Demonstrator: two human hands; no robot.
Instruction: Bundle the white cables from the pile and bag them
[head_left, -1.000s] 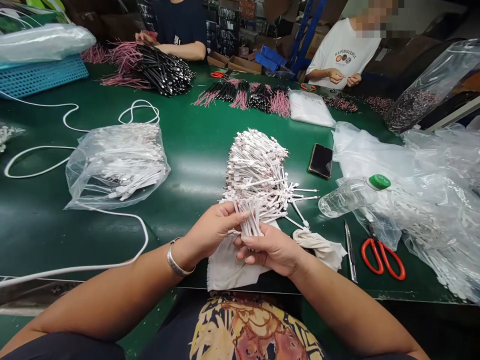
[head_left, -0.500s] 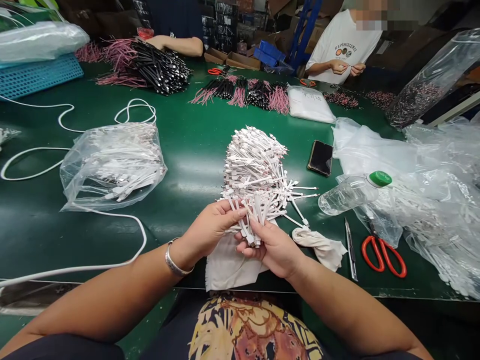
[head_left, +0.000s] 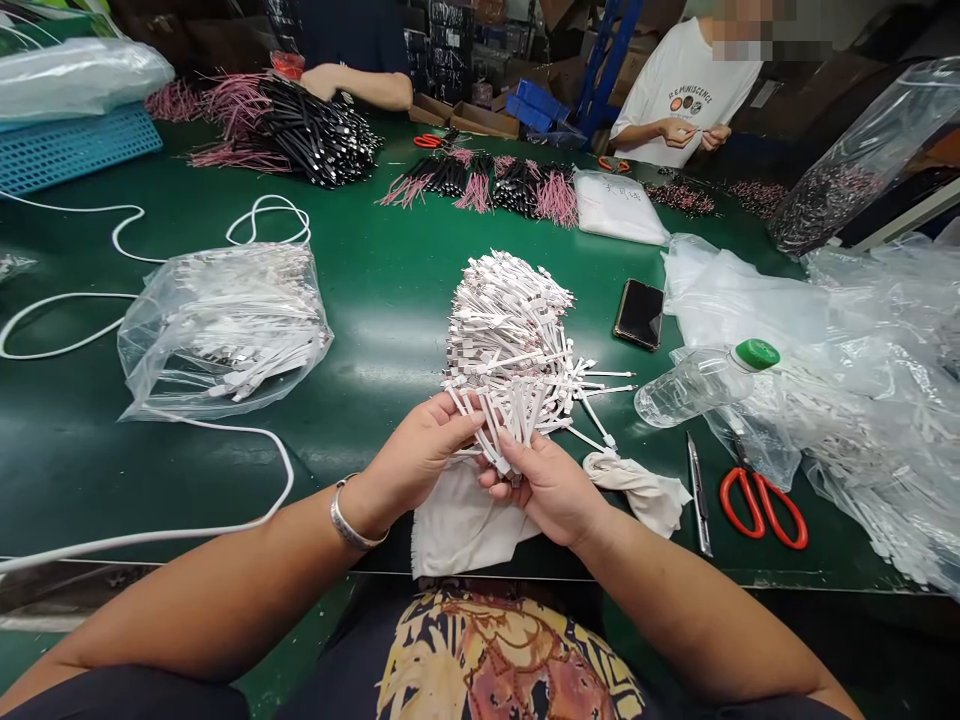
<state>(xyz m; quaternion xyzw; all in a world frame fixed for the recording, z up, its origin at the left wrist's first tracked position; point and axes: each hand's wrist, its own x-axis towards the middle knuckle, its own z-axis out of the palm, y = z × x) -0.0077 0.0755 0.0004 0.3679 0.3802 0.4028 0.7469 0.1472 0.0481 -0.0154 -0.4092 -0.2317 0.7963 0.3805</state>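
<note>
Both my hands meet at the near edge of the green desk [head_left: 390,330], over a pale cloth [head_left: 457,525]. My left hand [head_left: 420,455] and right hand [head_left: 547,485] are each clenched around one small bundle of short white cable pieces [head_left: 504,425], fanned upward between the fingers [head_left: 461,425]. The bundle touches the near end of the big heap of white cable pieces [head_left: 510,320] lying mid-desk.

Left of the heap: clear bag of the same pieces [head_left: 225,325], with a long white cord [head_left: 187,425] looping round it. Right: phone [head_left: 640,314], plastic bottle with green cap [head_left: 697,383] lying down, red scissors [head_left: 761,505], loose plastic bags [head_left: 862,400]. Far side: two other people at work beside black and pink wire bundles [head_left: 480,185].
</note>
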